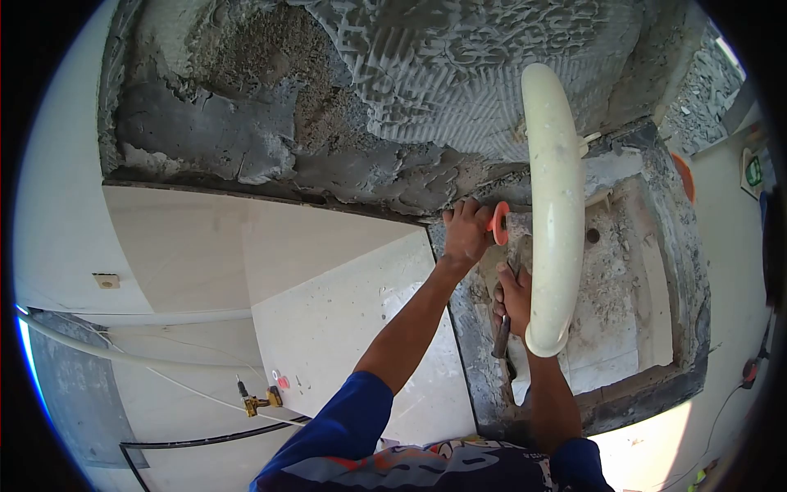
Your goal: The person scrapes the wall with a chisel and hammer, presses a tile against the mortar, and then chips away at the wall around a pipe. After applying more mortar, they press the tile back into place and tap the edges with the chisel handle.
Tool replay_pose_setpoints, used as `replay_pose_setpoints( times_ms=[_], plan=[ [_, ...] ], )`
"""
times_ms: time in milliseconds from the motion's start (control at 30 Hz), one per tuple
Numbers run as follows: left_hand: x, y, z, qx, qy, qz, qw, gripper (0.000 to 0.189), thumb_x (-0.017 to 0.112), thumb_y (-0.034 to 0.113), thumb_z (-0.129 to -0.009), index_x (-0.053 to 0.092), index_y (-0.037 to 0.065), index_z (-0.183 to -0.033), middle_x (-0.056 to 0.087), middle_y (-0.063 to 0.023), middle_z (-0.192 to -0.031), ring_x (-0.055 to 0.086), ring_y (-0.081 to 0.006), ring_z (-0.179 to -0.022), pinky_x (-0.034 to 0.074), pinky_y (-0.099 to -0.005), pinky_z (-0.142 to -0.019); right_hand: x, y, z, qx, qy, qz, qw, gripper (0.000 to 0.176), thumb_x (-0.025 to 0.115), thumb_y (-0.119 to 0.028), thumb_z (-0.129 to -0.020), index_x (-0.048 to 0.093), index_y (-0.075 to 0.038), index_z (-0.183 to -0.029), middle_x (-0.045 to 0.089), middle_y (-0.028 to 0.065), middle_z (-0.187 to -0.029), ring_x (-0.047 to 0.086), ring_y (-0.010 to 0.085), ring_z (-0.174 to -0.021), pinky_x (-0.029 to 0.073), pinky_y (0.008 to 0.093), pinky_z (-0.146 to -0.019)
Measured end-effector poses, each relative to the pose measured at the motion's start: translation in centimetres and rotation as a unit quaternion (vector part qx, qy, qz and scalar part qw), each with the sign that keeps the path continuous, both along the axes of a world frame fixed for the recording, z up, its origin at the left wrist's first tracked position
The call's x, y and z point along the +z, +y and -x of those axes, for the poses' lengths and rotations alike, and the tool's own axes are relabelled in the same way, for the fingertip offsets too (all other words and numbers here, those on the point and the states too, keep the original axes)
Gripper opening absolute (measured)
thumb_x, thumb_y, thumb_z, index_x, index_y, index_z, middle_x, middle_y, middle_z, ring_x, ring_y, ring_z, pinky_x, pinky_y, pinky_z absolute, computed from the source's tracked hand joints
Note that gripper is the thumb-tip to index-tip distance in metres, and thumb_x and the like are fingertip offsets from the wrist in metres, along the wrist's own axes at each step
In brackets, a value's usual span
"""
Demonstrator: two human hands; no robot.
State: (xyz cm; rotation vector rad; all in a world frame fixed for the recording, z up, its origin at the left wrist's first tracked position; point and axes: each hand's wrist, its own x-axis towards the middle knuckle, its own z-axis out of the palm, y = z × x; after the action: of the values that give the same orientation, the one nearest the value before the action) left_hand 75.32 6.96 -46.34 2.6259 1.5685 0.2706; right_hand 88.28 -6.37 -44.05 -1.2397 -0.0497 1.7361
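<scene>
My left hand is closed around a chisel with an orange round hand guard, at the corner where the rough wall meets the pale panel. Its blade is hidden behind my fingers. Just below and to the right, my right hand grips a hammer by its dark handle. The hammer's grey head is right beside the orange guard. A curved cream pipe stands close to the camera and covers part of my right hand and wrist.
Ridged grey mortar coats the wall ahead. A recessed, dusty basin-like opening with rough cement edges lies to the right. On the left, a yellow cordless drill rests beyond the pale panel. Rubble shows at the upper right.
</scene>
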Motion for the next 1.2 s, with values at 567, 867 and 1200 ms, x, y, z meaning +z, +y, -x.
replay_pose_setpoints(
  times_ms=[567,867,1200],
  plan=[
    [0.5,-0.3,0.1,-0.008,-0.014,-0.001,1.000,0.027,0.076,0.020,-0.076,0.067,0.015,-0.101,0.057,-0.0069,-0.104,0.055,-0.0303,-0.104,0.038,-0.0486,-0.086,-0.9,-0.1,0.5,0.071,0.046,0.008,0.996,0.028,0.056,-0.039,-0.103,0.043,-0.014,-0.102,0.043,-0.0012,-0.062,0.041,0.0121,-0.040,0.037,0.0329,-0.037],
    [1.8,-1.0,0.0,-0.034,-0.011,-0.014,0.999,0.029,0.067,0.006,-0.077,0.068,0.015,-0.105,0.057,-0.0074,-0.102,0.055,-0.0310,-0.104,0.037,-0.0478,-0.086,-1.9,-3.3,-1.9,-0.153,0.149,0.025,0.977,0.030,0.054,-0.046,-0.103,0.042,-0.018,-0.097,0.043,-0.0018,-0.064,0.041,0.0102,-0.039,0.037,0.0312,-0.034],
    [3.2,0.2,-0.1,0.003,0.020,0.003,1.000,0.032,0.061,-0.002,-0.075,0.067,0.013,-0.103,0.057,-0.0083,-0.104,0.055,-0.0321,-0.107,0.039,-0.0498,-0.085,2.9,-2.0,-3.9,-0.218,0.082,-0.015,0.972,0.036,0.054,-0.050,-0.103,0.042,-0.017,-0.097,0.044,-0.0011,-0.068,0.041,0.0110,-0.041,0.036,0.0310,-0.037]
  ],
)
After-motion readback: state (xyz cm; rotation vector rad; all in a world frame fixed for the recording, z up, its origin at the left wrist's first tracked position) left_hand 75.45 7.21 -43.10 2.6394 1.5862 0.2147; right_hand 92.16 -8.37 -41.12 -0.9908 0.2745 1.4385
